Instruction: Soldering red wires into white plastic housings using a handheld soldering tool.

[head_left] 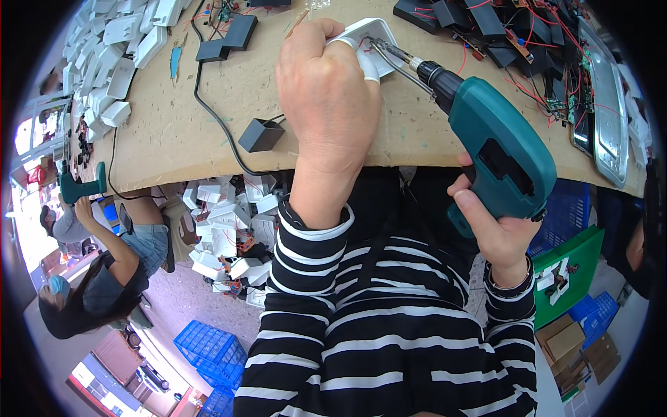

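At the table's near middle, my left hand [326, 97] is closed on a small white plastic case [383, 29]. White covers wrap two of its fingertips. In my right hand [497, 236] is a green soldering gun [511, 132], the fingers wrapped round its handle. The gun's metal tip [381, 46] reaches into the open case, beside thin red wires; a slim metal tube runs alongside it. Whether the tip touches anything inside is too small to tell. A small black box [262, 134] with a wire rests on the table, left of my left wrist.
White cases [125, 48] pile up at the far left, with more [233, 222] below the table edge. Black boxes with red wires [486, 24] and a clear tray [611, 104] lie right. A black cable [203, 97] crosses the table. A co-worker [111, 271] sits left.
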`<state>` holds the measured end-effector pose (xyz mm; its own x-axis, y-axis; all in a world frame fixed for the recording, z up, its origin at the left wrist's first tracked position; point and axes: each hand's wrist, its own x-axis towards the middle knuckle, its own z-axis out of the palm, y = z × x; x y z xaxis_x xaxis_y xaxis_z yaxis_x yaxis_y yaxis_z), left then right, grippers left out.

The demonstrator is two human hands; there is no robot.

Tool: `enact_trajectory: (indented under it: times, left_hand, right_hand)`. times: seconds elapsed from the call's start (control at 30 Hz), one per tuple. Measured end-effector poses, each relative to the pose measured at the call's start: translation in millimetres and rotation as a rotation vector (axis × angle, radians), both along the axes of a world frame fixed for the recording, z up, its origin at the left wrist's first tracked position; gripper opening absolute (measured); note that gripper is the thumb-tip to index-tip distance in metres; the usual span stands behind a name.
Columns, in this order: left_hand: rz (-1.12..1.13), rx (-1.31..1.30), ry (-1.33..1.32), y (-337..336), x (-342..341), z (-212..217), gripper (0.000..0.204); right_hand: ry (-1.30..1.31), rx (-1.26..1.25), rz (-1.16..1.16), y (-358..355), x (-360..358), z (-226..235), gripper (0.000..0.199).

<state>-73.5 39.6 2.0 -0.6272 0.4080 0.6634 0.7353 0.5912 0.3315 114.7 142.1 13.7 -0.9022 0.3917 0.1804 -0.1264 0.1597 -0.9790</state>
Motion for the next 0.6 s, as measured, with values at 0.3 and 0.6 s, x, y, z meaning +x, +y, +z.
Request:
enact_trajectory:
  times: [0.3, 0.6]
  left_hand:
    - [0.004, 0.015, -0.005, 1, 0, 0, 0.01]
    - [0.004, 0.01, 0.007, 1, 0, 0, 0.01]
  right_hand:
    - [0.026, -0.056, -0.051, -3, -2, -4, 0.047]
    - [-0.009, -0.036, -0.009, -1, 9, 4, 0.054]
